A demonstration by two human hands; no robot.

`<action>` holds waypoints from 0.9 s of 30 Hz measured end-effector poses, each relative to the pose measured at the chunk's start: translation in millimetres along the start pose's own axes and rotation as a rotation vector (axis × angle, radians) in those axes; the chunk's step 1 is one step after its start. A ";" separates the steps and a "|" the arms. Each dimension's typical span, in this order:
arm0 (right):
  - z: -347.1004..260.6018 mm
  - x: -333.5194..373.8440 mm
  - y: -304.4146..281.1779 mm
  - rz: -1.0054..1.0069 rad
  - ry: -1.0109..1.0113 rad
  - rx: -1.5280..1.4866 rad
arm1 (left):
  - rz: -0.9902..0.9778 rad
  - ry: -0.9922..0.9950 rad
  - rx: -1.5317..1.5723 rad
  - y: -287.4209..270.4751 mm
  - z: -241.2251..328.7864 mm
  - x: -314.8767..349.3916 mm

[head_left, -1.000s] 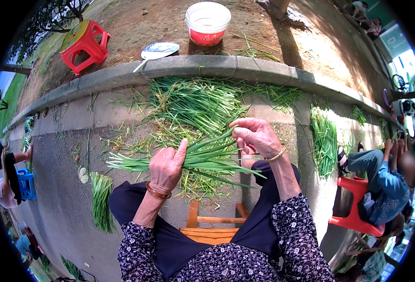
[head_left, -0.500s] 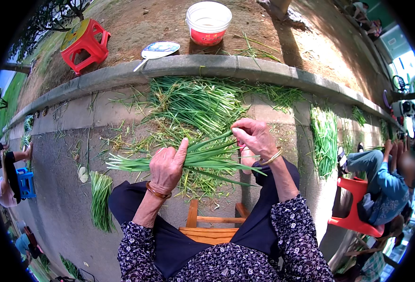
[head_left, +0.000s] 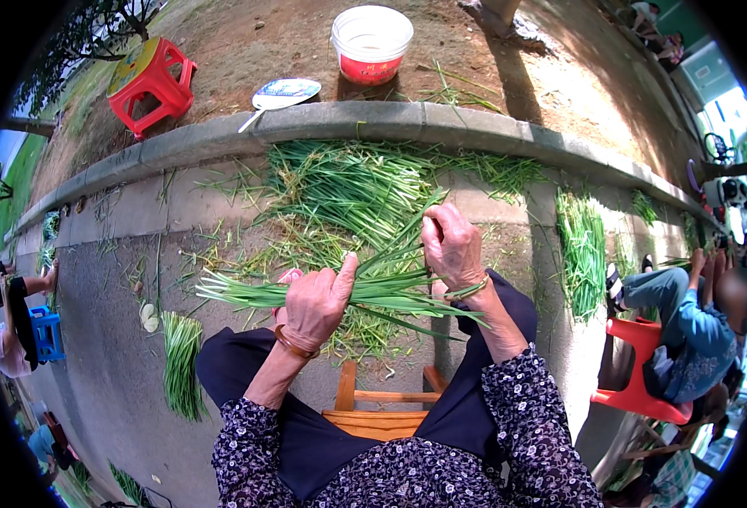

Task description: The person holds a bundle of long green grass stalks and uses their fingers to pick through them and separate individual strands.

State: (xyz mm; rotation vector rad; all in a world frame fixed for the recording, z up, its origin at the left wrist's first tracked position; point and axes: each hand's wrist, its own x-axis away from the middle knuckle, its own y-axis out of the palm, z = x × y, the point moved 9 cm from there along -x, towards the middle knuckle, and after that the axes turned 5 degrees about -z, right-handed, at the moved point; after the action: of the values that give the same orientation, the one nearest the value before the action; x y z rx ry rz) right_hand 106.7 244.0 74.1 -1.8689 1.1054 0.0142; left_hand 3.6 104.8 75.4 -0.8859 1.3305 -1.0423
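Note:
My left hand (head_left: 316,306) is closed round a bunch of green chives (head_left: 242,289), its thumb lying along the top. The pale stem ends stick out to the left, and the long leaves reach right, past my other wrist. My right hand (head_left: 454,250) is closed in a pinch at the bunch's upper right, beside several leaves that fan upward. What lies between those fingertips is too small to make out. Beyond my hands, a big heap of loose chives (head_left: 348,182) rests against the kerb, with yellowish trimmings (head_left: 306,241) scattered on its near side.
A neat chive bundle (head_left: 183,364) lies at left, a larger one (head_left: 582,254) at right. Past the kerb (head_left: 373,120) stand a white-and-red bucket (head_left: 372,59) and a red stool (head_left: 157,89), with a hand fan (head_left: 286,93) between. A person (head_left: 695,339) sits at right. A wooden stool (head_left: 378,423) is below me.
My left hand has shifted a little to the right with the chives. My right hand has risen slightly, and some leaves beside it now stand up from the bunch.

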 end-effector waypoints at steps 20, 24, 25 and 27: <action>83.5 5.3 -1.3 0.012 0.500 -0.796 | 0.153 -0.126 0.076 -17.3 -25.8 12.1; 86.0 5.3 -0.9 0.009 0.548 -0.862 | 0.142 -0.135 0.063 -18.7 -27.9 13.8; 85.9 4.6 -2.0 0.021 0.548 -0.878 | 0.142 -0.135 0.059 -18.9 -28.2 14.3; 90.7 4.9 -6.6 0.092 0.568 -0.959 | 0.154 -0.135 0.060 -18.6 -29.8 15.1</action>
State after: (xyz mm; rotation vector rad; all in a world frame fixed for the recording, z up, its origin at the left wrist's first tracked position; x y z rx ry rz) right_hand 151.6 306.6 25.5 -2.7662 1.7732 0.0822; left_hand -28.3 86.7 86.1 -0.7824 1.2276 -0.8833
